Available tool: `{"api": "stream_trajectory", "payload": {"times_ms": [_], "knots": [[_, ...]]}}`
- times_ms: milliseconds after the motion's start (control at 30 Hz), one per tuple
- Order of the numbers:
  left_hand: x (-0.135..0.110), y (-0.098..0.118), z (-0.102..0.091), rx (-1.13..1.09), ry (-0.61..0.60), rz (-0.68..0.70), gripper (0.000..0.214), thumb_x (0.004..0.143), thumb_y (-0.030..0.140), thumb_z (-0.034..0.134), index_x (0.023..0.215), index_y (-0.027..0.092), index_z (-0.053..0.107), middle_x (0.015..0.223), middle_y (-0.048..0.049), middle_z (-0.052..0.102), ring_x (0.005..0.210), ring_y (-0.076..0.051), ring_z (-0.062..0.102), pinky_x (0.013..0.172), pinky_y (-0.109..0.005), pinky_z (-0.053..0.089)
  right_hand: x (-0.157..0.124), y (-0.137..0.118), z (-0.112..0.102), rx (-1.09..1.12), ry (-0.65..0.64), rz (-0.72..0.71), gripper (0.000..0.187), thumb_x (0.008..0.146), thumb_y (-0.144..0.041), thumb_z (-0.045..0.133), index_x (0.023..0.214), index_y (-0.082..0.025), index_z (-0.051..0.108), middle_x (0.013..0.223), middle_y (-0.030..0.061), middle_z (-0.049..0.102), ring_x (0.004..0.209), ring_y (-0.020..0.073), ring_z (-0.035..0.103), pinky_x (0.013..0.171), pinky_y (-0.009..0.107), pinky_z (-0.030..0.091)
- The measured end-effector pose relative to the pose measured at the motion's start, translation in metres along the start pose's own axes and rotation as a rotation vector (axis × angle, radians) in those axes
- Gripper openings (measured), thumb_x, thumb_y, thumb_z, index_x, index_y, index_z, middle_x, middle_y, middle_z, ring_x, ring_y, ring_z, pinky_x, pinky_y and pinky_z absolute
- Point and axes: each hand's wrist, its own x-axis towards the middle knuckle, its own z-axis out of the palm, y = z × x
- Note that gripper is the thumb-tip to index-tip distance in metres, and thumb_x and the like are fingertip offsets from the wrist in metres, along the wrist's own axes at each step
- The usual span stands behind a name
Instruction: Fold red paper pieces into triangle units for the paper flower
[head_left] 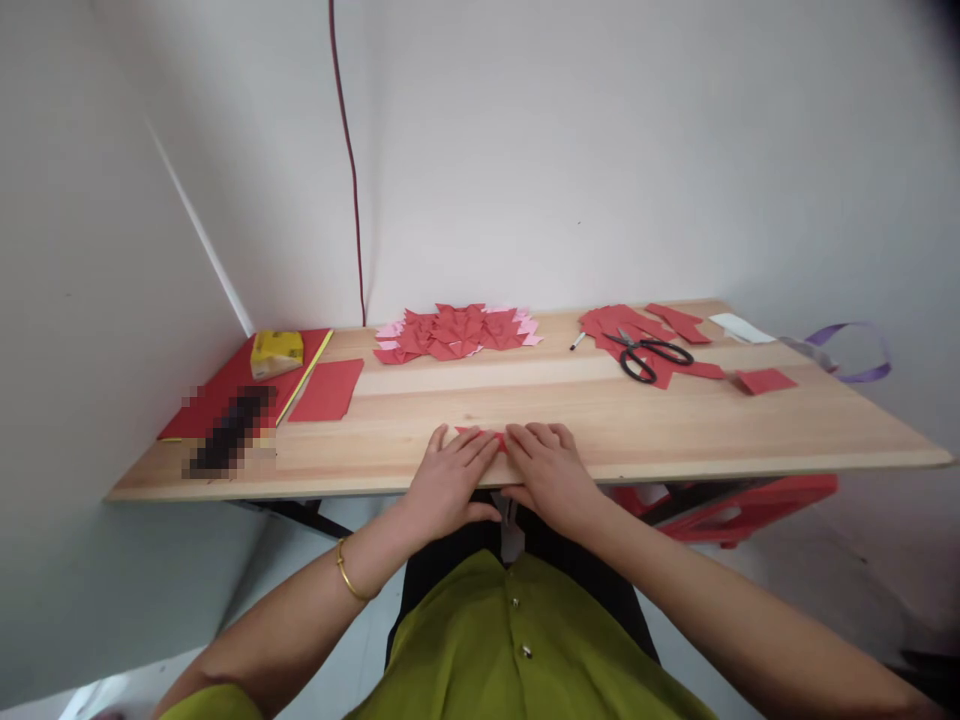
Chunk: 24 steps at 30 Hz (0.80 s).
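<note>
Near the front edge of the wooden table (405, 400), a small piece of red paper (492, 436) lies mostly covered by my fingers. My left hand (454, 475) rests palm down on its left part, fingers stretched out flat and thumb apart below the table edge. From the other side my right hand (551, 470) presses on the paper's right part, its fingers also laid flat. The fingertips of both hands nearly meet over the paper. How the paper is folded underneath is hidden.
Folded red and pink paper pieces (461, 332) are heaped at the back. Black-handled scissors (637, 358) lie on red paper scraps (615, 325) at right, beside a pen (577, 341). Red sheets (326, 390) and a yellow packet (276, 354) are at left. A red stool (780, 505) stands below.
</note>
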Motion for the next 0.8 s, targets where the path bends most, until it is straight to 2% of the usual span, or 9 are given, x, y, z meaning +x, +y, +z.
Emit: {"api": "stream_trajectory", "payload": {"times_ms": [100, 200, 300, 433, 567, 667, 733, 800], "knots": [[-0.005, 0.007, 0.002, 0.009, 0.069, 0.0, 0.063, 0.082, 0.049, 0.057, 0.137, 0.023, 0.041, 0.136, -0.0108, 0.054, 0.127, -0.027, 0.044, 0.113, -0.056, 0.012, -0.006, -0.003, 0.004, 0.024, 0.018, -0.03, 0.036, 0.082, -0.032, 0.064, 0.115, -0.018, 0.061, 0.124, 0.0111, 0.061, 0.113, 0.028, 0.049, 0.1, 0.044, 0.025], [-0.007, 0.007, 0.005, 0.005, 0.158, 0.036, 0.04, 0.089, 0.036, 0.051, 0.127, 0.027, 0.053, 0.124, -0.007, 0.063, 0.117, -0.023, 0.052, 0.113, -0.053, 0.016, -0.007, 0.001, 0.002, 0.053, -0.001, -0.118, 0.025, 0.086, -0.028, 0.06, 0.109, -0.019, 0.063, 0.117, 0.0087, 0.065, 0.104, 0.0239, 0.054, 0.096, 0.041, 0.028], [-0.005, 0.002, 0.004, -0.026, 0.227, 0.059, 0.031, 0.089, 0.036, 0.05, 0.117, 0.027, 0.061, 0.115, -0.0045, 0.068, 0.11, -0.021, 0.055, 0.112, -0.05, 0.02, -0.001, 0.01, -0.006, 0.085, -0.064, -0.213, 0.019, 0.09, -0.028, 0.054, 0.103, -0.02, 0.065, 0.11, 0.0066, 0.067, 0.098, 0.0212, 0.056, 0.091, 0.039, 0.031], [-0.002, -0.002, 0.0, -0.036, 0.228, 0.121, 0.024, 0.087, 0.036, 0.055, 0.106, 0.025, 0.064, 0.106, -0.0033, 0.07, 0.102, -0.019, 0.058, 0.109, -0.049, 0.024, 0.011, 0.019, -0.021, 0.066, -0.173, -0.376, 0.02, 0.092, -0.024, 0.048, 0.089, -0.019, 0.066, 0.094, 0.0054, 0.069, 0.087, 0.0197, 0.058, 0.086, 0.038, 0.031], [-0.005, 0.001, -0.002, -0.061, 0.278, 0.162, 0.02, 0.087, 0.029, 0.055, 0.104, 0.024, 0.065, 0.102, -0.0032, 0.071, 0.1, -0.018, 0.058, 0.109, -0.047, 0.024, 0.02, 0.02, -0.03, 0.05, -0.193, -0.51, 0.02, 0.09, -0.018, 0.047, 0.081, -0.017, 0.065, 0.085, 0.006, 0.068, 0.083, 0.0195, 0.059, 0.085, 0.038, 0.032], [0.001, -0.003, -0.009, -0.149, 0.297, 0.115, 0.018, 0.088, 0.023, 0.052, 0.098, 0.026, 0.066, 0.095, -0.0011, 0.072, 0.093, -0.015, 0.061, 0.106, -0.042, 0.029, 0.031, 0.024, -0.036, 0.132, -0.161, -0.518, 0.021, 0.091, -0.02, 0.046, 0.083, -0.017, 0.066, 0.086, 0.007, 0.069, 0.081, 0.0185, 0.06, 0.083, 0.036, 0.035], [0.014, -0.013, -0.019, -0.191, 0.32, 0.052, 0.022, 0.089, 0.019, 0.046, 0.092, 0.024, 0.067, 0.091, -0.0014, 0.072, 0.085, -0.013, 0.063, 0.104, -0.039, 0.032, 0.046, 0.033, -0.041, 0.241, -0.101, -0.464, 0.023, 0.091, -0.023, 0.045, 0.086, -0.016, 0.067, 0.088, 0.0084, 0.07, 0.083, 0.0186, 0.062, 0.082, 0.035, 0.037], [0.033, -0.029, -0.03, -0.14, 0.409, 0.015, 0.021, 0.089, 0.019, 0.047, 0.092, 0.022, 0.067, 0.09, -0.0027, 0.072, 0.087, -0.014, 0.063, 0.102, -0.04, 0.033, 0.067, 0.048, -0.046, 0.416, -0.049, -0.367, 0.027, 0.092, -0.031, 0.046, 0.089, -0.017, 0.068, 0.094, 0.0088, 0.071, 0.088, 0.0192, 0.063, 0.081, 0.033, 0.039]]}}
